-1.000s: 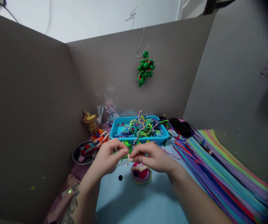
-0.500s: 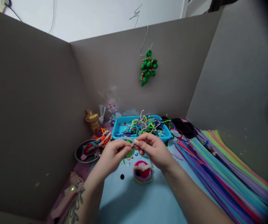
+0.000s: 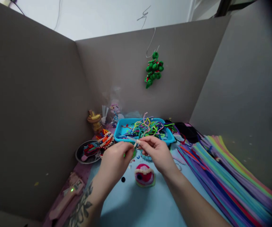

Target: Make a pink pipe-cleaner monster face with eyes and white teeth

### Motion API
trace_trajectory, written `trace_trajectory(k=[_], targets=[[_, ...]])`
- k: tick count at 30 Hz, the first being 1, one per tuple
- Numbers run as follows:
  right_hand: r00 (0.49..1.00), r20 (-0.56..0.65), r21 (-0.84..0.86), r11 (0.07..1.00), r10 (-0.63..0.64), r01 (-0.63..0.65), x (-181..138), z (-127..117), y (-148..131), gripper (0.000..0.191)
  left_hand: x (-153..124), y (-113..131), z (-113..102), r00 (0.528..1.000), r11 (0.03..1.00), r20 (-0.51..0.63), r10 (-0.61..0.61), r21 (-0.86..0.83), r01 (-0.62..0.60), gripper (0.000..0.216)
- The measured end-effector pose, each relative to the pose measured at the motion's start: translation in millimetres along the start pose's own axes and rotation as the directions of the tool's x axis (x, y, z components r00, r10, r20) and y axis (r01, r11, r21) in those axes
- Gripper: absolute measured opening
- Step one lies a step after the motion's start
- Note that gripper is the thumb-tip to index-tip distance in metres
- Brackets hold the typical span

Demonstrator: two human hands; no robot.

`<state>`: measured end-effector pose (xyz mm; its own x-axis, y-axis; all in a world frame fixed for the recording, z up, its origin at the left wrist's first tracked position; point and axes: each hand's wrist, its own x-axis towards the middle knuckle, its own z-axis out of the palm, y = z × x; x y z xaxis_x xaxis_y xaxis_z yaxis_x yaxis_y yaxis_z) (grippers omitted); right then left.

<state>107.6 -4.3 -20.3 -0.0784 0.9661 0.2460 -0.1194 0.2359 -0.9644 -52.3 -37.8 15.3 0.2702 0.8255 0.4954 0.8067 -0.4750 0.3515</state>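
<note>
Between my two hands, just in front of the blue tray, is a short cream pipe cleaner, bent or coiled at its right part. My left hand pinches its left end, with the back of the hand turned to me. My right hand grips the coiled part between thumb and forefinger. Below them on the light blue mat stands a small fuzzy piece in red and pink, with a cream band across it and a black spot. A black disc lies to its left.
The blue tray holds tangled pipe cleaner scraps. Bundles of long coloured pipe cleaners spread at the right. A metal bowl and a pink glue gun lie at the left. A green ornament hangs from wire by the grey partition.
My left hand has rolled over and its fingers have shifted on the cream pipe cleaner. The right hand keeps its pinch. The camera view has shifted slightly.
</note>
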Motion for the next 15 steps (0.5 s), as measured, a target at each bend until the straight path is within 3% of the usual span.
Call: trace_trajectory(k=[4,8,11,15], targets=[[0.983,0.058,-0.313,0.932,-0.173,0.183,-2,-4,0,0.019,-1,1,-2,0.999,0.985,0.024,0.042,0.165,-0.046,0.017],[0.932,0.268,-0.482,0.803,-0.244,0.349,-2,-10,-4,0.018,1,0,-5,0.995,0.959,0.089,0.051,0.274,-0.073,0.021],[0.896,0.392,-0.511,0.762,-0.206,0.398,-1,-15,-8,0.018,3,-2,-7,0.992,0.966,0.117,0.043,0.249,-0.071,0.018],[0.857,0.481,-0.489,0.753,-0.188,0.44,0,-21,-13,0.017,5,-8,-10,0.989,0.995,0.133,0.06,0.075,-0.07,0.016]])
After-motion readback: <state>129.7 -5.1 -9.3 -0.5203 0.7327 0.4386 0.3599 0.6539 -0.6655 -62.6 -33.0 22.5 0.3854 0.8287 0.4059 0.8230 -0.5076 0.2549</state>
